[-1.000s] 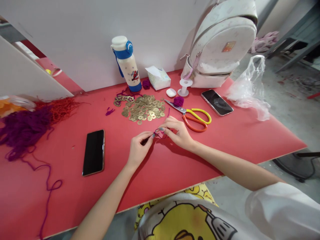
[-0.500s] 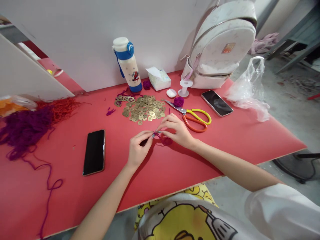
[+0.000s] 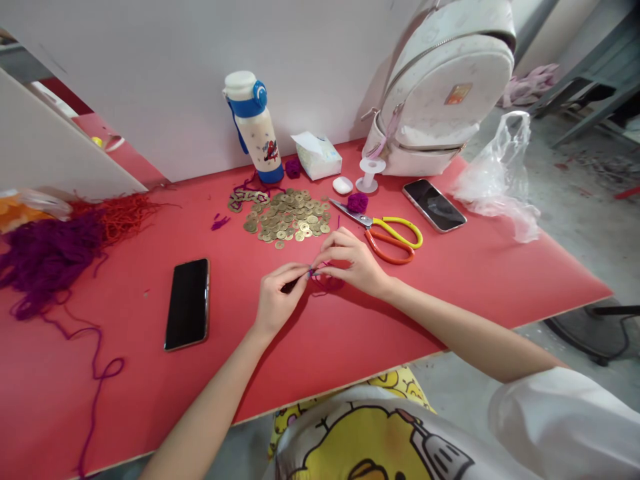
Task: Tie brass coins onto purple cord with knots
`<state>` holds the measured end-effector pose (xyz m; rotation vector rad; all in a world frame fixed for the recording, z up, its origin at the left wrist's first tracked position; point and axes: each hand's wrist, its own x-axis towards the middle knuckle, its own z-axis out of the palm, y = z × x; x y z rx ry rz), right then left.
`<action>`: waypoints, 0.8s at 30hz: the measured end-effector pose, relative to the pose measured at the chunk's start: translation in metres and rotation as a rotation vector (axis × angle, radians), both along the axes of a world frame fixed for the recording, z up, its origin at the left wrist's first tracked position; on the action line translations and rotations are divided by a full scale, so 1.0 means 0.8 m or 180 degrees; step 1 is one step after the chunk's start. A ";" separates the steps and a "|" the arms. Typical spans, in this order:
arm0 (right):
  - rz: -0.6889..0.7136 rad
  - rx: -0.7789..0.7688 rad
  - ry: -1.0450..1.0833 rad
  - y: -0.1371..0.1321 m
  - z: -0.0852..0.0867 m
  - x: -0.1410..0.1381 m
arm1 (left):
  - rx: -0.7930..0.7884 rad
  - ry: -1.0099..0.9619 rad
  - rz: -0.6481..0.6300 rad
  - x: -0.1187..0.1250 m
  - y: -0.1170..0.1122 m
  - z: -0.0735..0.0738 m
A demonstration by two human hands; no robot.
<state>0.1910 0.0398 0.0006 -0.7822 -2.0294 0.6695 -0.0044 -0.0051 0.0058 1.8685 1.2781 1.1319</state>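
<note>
Both hands meet over the middle of the red table [image 3: 450, 273]. My left hand [image 3: 276, 300] pinches one end of a short purple thread [image 3: 324, 283], with something small and dark under its fingers. My right hand [image 3: 353, 261] pinches the same thread from the other side, fingertips almost touching the left ones. A small loop of the thread lies on the table between and below the fingers. Just beyond the hands lies a pile of brass coins [image 3: 287, 220] with holes in the middle.
Orange and yellow scissors [image 3: 387, 233] lie right of the coins. A black phone [image 3: 188, 303] lies left, another phone [image 3: 433, 205] far right. At the back stand a bottle [image 3: 255, 127], tissue pack [image 3: 317, 155], empty spool [image 3: 371, 173], white backpack [image 3: 445, 87]. Purple and red yarn [image 3: 47, 250] fills the left edge.
My right fingers have closed in towards the left fingertips, and the thread loop has dropped lower onto the table. The arms stay where they were.
</note>
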 end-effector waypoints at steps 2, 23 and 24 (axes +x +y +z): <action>0.0038 -0.0019 -0.0023 0.000 0.001 0.000 | -0.0052 0.0014 -0.0007 0.000 0.000 0.000; 0.0161 -0.0696 0.0228 0.001 0.010 -0.004 | -0.0394 -0.0508 -0.0138 -0.004 0.008 0.000; 0.0179 -0.0660 0.0221 0.000 0.010 -0.004 | -0.0392 -0.0508 -0.0119 -0.004 0.008 -0.001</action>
